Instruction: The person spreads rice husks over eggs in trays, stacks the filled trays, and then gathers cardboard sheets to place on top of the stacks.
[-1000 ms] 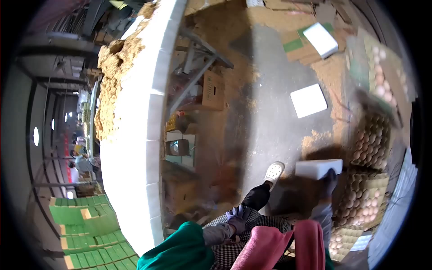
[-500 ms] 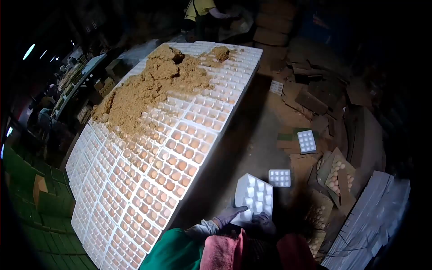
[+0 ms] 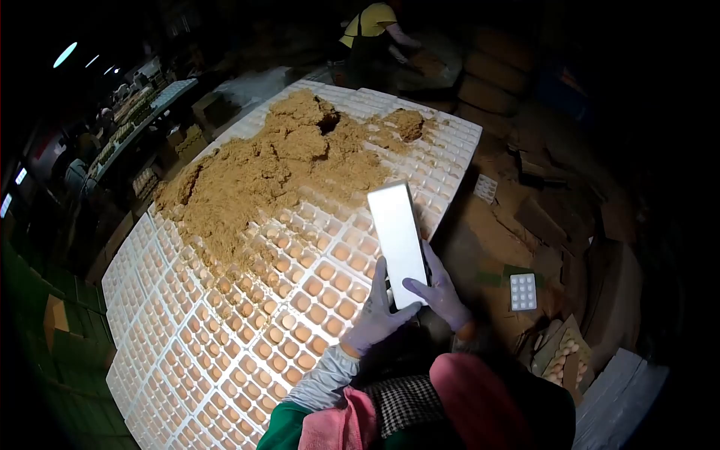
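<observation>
A white foam egg tray (image 3: 397, 244) stands tilted up in front of me, its smooth narrow side facing me. My left hand (image 3: 377, 319), in a pale glove, grips its lower left edge. On the lower right, my gloved right hand (image 3: 442, 296) is closed on the same tray, thumb across its face. Beyond it spreads a wide table of white foam trays (image 3: 339, 271), with an egg in many of the cells. A brown, crumbly, sawdust-like heap (image 3: 285, 154) covers the trays toward the far side. Whether the held tray contains anything is hidden.
On the floor at right lie another white tray (image 3: 523, 292) and a farther one (image 3: 485, 188), among flattened cardboard (image 3: 544, 217). Eggs (image 3: 568, 360) sit in a carton at lower right. A person in a yellow top (image 3: 371, 22) bends beyond the table. Green boxes (image 3: 45, 375) line the left.
The tray has moved up and left from above the floor to the table's edge. It has turned from its cell-patterned face to its smooth side. Both hands moved with it.
</observation>
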A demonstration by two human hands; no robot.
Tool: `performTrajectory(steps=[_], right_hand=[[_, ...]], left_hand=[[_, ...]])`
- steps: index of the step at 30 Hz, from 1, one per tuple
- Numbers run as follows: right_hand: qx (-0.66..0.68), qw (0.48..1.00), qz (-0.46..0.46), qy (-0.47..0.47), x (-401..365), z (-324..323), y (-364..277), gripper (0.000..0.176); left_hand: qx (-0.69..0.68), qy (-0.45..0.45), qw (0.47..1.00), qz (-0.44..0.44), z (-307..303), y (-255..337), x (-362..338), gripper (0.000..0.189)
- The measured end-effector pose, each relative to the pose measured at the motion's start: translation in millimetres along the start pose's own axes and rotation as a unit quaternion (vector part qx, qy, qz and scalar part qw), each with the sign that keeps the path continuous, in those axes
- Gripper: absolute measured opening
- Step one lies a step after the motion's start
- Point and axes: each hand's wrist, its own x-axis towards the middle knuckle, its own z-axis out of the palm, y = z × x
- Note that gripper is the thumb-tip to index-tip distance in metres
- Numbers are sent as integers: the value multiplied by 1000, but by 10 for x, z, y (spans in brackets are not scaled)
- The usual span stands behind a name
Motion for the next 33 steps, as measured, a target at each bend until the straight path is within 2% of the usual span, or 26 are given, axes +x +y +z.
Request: performTrajectory(steps=[1,2,3,4,5,6,7,8,9,10,11,13,15,17,18,21,23,24,25,27,29,31,32,33], right_hand=[[73,996,34,-38,333,-104,66,84],[49,998,8,-47,694,-206,211,83],[-86,994,-29,-64,1070,-277,168,81],[-152,984,-67,-63,1450,-343,248,81],[-214,969,-109,-56,1868,-401,332,81],[-300,943,-132,-50,2289,-470,381,81],[-336,937,-74,-54,2708,-544,436,85],[-386,921,-18,-42,3117,-546,398,87],[-435,899,36,-32,3554,-531,350,89],[-457,889,26,-9,4027,-573,499,91],[-479,878,13,9,4509,-598,659,92],[-523,850,51,40,5339,-527,705,92],[-548,828,63,102,6092,-451,1010,93],[-578,799,88,138,6598,-299,1226,93],[-566,806,115,132,6798,-239,1317,93],[-539,825,141,94,7217,126,1557,94],[-555,825,103,-35,7526,171,2037,95],[-562,826,24,-48,7577,151,2127,97],[-521,845,20,-117,7521,162,1881,102],[-507,849,-68,-129,7512,236,1860,103],[-506,840,-113,-160,7299,580,1479,99],[-480,802,-188,-302,7054,1097,1247,86],[-582,714,-115,-372,6738,1512,1092,69],[-642,595,-157,-458,6397,1912,1067,54]], left_hand=[[-38,-25,999,-21,-136,-47,198,82],[-132,44,971,-193,-235,-26,309,67],[121,63,989,-56,-459,-505,459,55],[286,134,949,-19,-624,-957,548,50],[420,177,888,-53,-797,-1236,603,54],[410,199,872,-176,-895,-1303,651,60],[446,230,825,-258,-989,-1655,613,67],[481,275,784,-282,-992,-1893,563,67],[509,272,757,-306,-1007,-2030,544,65],[564,244,732,-294,-979,-2037,572,64],[566,257,726,-295,-949,-2039,625,62],[524,259,741,-330,-954,-1901,717,66],[526,266,741,-320,-984,-1873,764,63],[515,274,746,-321,-1009,-1835,808,62],[516,277,746,-316,-1027,-1834,833,60],[513,259,737,-355,-1073,-1860,838,61],[514,273,731,-356,-1094,-1934,808,62],[507,257,736,-368,-1101,-1909,807,64],[498,241,743,-378,-1113,-1890,812,66],[497,243,741,-381,-1101,-1926,798,66],[498,245,740,-381,-1093,-1936,810,66],[505,242,737,-378,-1087,-1925,807,66],[506,249,737,-373,-1085,-1916,829,66],[509,253,736,-369,-1077,-1879,831,67]])
